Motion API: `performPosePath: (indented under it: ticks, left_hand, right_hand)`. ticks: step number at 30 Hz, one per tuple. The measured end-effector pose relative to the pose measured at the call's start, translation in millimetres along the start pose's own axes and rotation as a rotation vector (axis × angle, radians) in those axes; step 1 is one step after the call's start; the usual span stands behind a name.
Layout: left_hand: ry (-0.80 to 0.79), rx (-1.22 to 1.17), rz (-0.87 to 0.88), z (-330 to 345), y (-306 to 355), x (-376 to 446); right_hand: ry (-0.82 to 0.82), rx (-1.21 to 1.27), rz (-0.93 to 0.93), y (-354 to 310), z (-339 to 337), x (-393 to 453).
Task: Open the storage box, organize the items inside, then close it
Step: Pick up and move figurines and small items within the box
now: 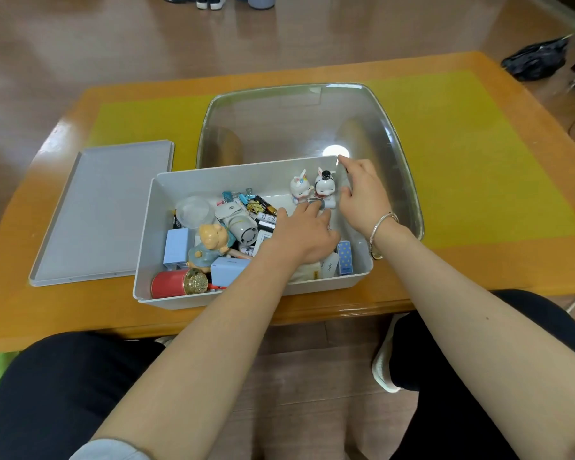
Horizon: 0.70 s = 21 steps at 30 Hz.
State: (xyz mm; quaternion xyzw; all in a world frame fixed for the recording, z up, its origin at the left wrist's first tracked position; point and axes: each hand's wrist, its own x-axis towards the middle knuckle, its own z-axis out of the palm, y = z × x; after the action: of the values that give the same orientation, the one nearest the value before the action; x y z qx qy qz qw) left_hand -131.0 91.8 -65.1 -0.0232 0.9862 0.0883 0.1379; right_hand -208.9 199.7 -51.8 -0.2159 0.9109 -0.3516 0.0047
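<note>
Both hands work inside the open box (153, 234). The left hand (301, 235) reaches flat over the clutter, its fingertips touching a small silvery tube (316, 201); whether they are clamped on it I cannot tell. The right hand (362, 197) sits at 2 o'clock in the box, fingers loosely curled beside the two rabbit figurines (312, 187), apparently steadying them upright in that corner; nothing is clearly gripped. The rabbits stand together there, likely the start of a tidy row. The rest lies jumbled toward 9 o'clock: clips (238, 195), batteries (266, 207), a fan (238, 224), a figurine (210, 244), a red tin (176, 283). The lid (103, 210) lies on the tabletop (478, 270) at 9 o'clock, clear of the work. A clear tub (312, 121) sits at 12 o'clock.
</note>
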Motion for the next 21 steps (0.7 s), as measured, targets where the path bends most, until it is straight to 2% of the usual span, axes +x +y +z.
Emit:
performPosePath:
  ticks: [10, 12, 14, 16, 17, 21]
  left_hand:
    - [-0.023, -0.033, -0.011, -5, 3, -3]
    - [0.093, -0.042, -0.012, -8, 2, -7]
    - [0.357, -0.082, -0.069, -14, -4, -7]
    - [0.531, -0.148, -0.183, -23, -17, -4]
    - [0.551, -0.143, -0.225, -27, -24, -2]
    - [0.47, -0.06, -0.283, -30, -39, 13]
  right_hand:
    - [0.005, 0.001, -0.005, 0, 1, 0]
    - [0.028, -0.03, -0.03, 1, -1, 1]
    - [0.086, -0.099, -0.083, 1, -2, 3]
    - [0.123, -0.188, -0.134, -2, -3, 6]
    - [0.129, -0.238, -0.151, -4, -3, 9]
    - [0.096, -0.524, -0.263, -12, -5, 20]
